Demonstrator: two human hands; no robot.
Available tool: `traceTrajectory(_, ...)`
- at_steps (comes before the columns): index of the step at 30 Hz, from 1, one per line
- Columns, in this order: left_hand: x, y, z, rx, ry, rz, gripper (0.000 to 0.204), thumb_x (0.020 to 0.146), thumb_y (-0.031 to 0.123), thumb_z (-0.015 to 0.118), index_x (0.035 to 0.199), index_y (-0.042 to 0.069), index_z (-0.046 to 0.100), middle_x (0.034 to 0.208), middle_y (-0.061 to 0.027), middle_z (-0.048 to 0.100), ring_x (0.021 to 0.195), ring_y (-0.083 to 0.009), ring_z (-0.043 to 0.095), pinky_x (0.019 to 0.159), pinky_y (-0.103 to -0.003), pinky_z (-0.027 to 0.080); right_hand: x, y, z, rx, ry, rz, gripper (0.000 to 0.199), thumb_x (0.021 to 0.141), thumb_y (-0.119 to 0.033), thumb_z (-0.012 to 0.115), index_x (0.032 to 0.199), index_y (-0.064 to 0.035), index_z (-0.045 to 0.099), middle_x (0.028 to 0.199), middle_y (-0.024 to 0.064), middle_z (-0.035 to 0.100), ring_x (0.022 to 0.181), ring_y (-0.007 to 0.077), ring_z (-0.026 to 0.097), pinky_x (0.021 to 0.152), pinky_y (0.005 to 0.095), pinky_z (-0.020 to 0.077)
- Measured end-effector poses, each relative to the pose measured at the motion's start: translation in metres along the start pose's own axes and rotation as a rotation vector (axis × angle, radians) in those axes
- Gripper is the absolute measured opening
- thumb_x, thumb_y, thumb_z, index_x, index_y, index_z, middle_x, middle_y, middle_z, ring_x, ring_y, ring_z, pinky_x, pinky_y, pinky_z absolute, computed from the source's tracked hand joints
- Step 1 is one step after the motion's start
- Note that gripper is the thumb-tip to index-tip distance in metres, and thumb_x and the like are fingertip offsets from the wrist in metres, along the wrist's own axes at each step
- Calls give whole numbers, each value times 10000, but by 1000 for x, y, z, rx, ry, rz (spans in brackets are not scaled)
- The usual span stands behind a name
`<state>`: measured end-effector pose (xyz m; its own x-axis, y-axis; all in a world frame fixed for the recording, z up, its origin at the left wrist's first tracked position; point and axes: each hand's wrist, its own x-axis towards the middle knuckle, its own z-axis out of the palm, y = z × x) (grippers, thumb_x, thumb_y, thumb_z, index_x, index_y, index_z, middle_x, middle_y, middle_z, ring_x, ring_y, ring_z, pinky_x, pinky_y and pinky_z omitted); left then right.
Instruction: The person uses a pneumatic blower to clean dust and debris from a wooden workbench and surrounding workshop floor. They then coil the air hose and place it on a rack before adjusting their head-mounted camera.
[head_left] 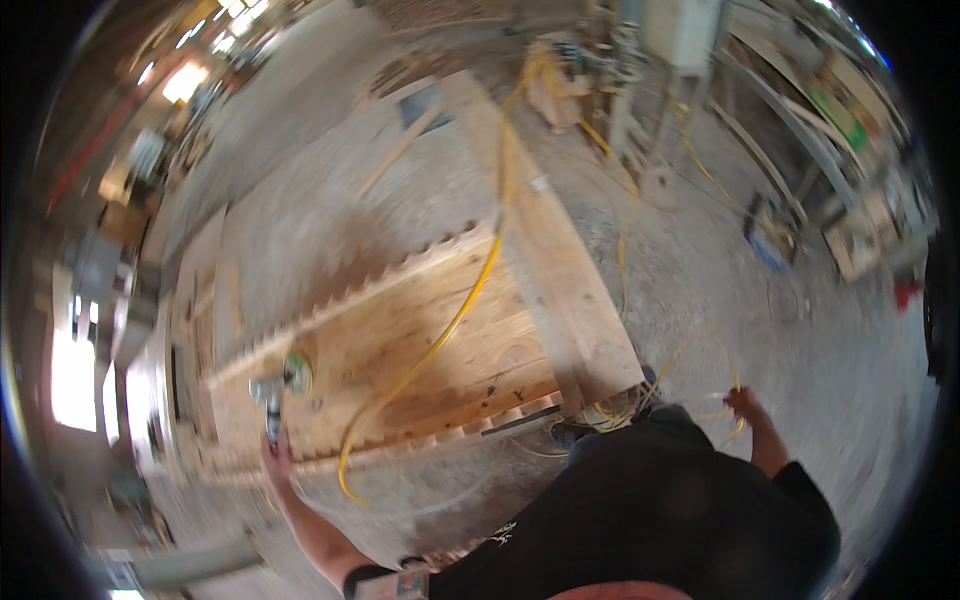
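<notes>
My left hand [277, 455] is closed round the handle of a nail gun [272, 412] with a grey metal head and a round green part. The tool is over the left end of a large wooden panel [430, 345], whose long sides carry rows of notches. Out to the right, my right hand [742, 404] is closed on a thin yellow hose [738, 428], well apart from the panel; its fingers are small and blurred. Another stretch of yellow air hose [455, 318] arcs across the panel.
A wide board [560, 265] lies across the panel's right end. Coiled hose [610, 415] is near my feet. Loose strips [400, 152] lie on the concrete floor beyond. A metal rack [800, 125] and a crate [862, 235] stand at the right; windows and cluttered benches line the left.
</notes>
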<state>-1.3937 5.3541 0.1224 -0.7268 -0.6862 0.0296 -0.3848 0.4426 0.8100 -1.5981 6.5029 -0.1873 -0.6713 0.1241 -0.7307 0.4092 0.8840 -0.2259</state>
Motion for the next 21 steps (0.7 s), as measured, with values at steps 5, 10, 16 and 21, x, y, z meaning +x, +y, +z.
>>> traceTrajectory(5,1,-14,14,456,119,219,272,1003,314,644,959,49,600,719,27,441,651,-88,388,547,-289,338,-15,55,13,162,152,-269,264,852,-239,761,1049,-77,694,785,43,637,646,202,629,567,373,535)
traceTrajectory(10,3,59,-12,155,-105,80,201,989,259,672,1053,70,646,615,41,479,487,-58,419,424,-259,342,-35,35,9,362,7,43,368,808,-237,766,1166,-173,706,1055,8,691,945,198,681,765,383,561)
traceTrajectory(16,-57,142,40,-114,-65,-178,199,1030,277,624,1036,79,635,620,54,475,468,-31,409,392,-240,322,-82,-10,4,340,105,21,264,946,-294,681,1087,-71,687,858,72,705,634,231,712,542,391,603)
traceTrajectory(21,-46,46,31,-22,147,11,239,1051,302,575,987,80,634,654,47,445,568,-39,402,492,-248,310,-67,-15,-1,173,107,-141,226,940,-261,681,1030,-55,686,821,115,692,659,242,720,567,392,613)
